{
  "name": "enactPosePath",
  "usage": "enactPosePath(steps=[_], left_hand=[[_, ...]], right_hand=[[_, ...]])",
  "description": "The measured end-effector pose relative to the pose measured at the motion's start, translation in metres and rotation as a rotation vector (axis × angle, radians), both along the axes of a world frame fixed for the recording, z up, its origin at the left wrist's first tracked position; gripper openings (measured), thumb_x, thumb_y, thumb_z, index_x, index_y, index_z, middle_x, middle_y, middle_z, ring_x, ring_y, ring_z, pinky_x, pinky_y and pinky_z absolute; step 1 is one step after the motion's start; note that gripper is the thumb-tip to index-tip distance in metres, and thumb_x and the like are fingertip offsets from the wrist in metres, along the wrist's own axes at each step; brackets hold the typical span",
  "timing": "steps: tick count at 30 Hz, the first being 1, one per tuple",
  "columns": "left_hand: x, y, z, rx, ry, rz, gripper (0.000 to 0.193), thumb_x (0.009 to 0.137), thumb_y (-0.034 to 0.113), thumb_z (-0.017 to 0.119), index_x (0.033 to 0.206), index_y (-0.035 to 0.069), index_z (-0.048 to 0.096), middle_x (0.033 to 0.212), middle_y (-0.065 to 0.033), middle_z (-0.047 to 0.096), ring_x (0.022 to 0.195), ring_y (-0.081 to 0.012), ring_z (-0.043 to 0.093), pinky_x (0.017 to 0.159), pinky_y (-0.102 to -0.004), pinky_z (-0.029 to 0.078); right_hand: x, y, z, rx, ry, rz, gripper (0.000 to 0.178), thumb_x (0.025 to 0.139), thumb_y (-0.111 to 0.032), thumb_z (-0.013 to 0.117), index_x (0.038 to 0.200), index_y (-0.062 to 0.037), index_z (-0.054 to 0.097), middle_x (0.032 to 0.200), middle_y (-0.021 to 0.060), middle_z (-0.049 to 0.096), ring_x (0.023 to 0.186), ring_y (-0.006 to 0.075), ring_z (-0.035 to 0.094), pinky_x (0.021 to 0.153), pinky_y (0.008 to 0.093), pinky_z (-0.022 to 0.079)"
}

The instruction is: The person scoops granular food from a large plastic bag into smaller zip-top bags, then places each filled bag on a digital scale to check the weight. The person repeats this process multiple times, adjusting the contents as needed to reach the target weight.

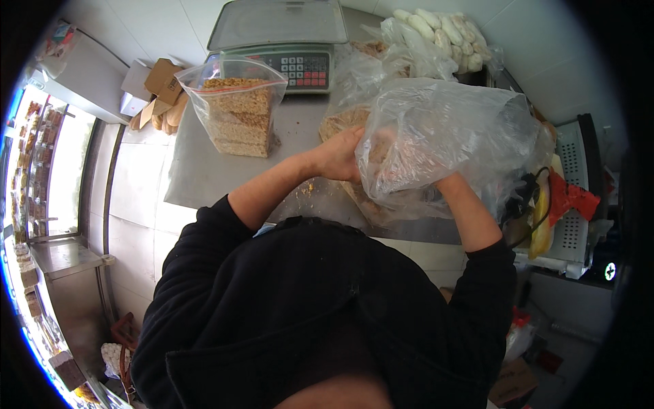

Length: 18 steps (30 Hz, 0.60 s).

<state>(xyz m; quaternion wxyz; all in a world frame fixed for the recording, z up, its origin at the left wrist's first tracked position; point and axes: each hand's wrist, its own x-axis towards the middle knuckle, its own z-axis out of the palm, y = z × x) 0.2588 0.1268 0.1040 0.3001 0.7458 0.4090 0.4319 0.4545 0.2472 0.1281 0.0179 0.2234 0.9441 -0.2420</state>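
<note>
A large clear plastic bag [456,129] spreads over the right half of the metal worktop, crumpled and partly over brown grainy blocks [344,121]. My left hand [339,157] is at the bag's left edge with its fingers closed on the film, beside those blocks. Behind the translucent plastic lies my right hand [412,160]; its fingers show only faintly, and what they touch is unclear. To the left stands an open clear zip bag [197,102] with a red seal line, holding stacked slabs of brown grainy snack [237,123].
At the back sits a scale [303,68] with a keypad and metal pan. A bag of pale, long pieces [446,34] lies at the back right. A perforated white rack [572,198] with red and yellow wrappers borders the right side. Crumbs [308,187] dot the worktop [197,180].
</note>
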Motion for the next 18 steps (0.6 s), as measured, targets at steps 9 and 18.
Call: enactPosePath(steps=[9,18], left_hand=[[-0.001,0.000,-0.004,-0.020,0.210,0.032,0.071,0.068,0.033,0.075,0.126,0.003,0.046,0.123,-0.0206,0.050,0.116,-0.0357,0.047,0.100,-0.0403,0.035],[0.000,0.001,-0.010,0.046,0.053,0.011,0.068,0.066,0.034,0.075,0.121,0.003,0.049,0.123,-0.0200,0.050,0.115,-0.0361,0.047,0.100,-0.0419,0.037]], right_hand=[[-0.003,-0.033,0.028,0.227,0.027,0.033,0.050,0.081,-0.035,0.062,0.122,-0.0089,0.052,0.121,0.0157,0.053,0.114,0.0319,0.049,0.100,0.0409,0.037],[0.010,-0.027,-0.002,0.229,0.074,-0.038,0.050,0.081,-0.035,0.063,0.124,-0.0117,0.052,0.122,0.0125,0.053,0.115,0.0291,0.048,0.101,0.0406,0.036]])
